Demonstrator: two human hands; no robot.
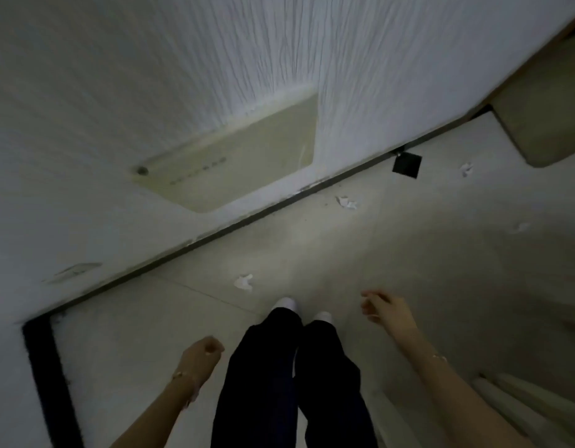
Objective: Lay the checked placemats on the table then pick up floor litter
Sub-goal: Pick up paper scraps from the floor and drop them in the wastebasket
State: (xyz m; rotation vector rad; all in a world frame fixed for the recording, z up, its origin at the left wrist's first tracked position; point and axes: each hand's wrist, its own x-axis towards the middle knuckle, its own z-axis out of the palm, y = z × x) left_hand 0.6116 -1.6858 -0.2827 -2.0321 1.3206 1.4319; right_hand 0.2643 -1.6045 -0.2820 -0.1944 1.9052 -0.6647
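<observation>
open pale tiled floor (pixel 312 253) lies on every side of a crumpled white paper scrap (pixel 244 282). a white textured wall (pixel 85 156) with black skirting strip (pixel 247 218) shuts off the left, and a beige cushioned seat (pixel 544 108) juts in at far right.

Dim light. Pale tiled floor (pixel 409 286) beneath the fingers (pixel 373 299); white ribbed wall (pixel 376 59) beyond them, dark skirting strip (pixel 247 218) at its foot, beige panel (pixel 247 163) set into it.
</observation>
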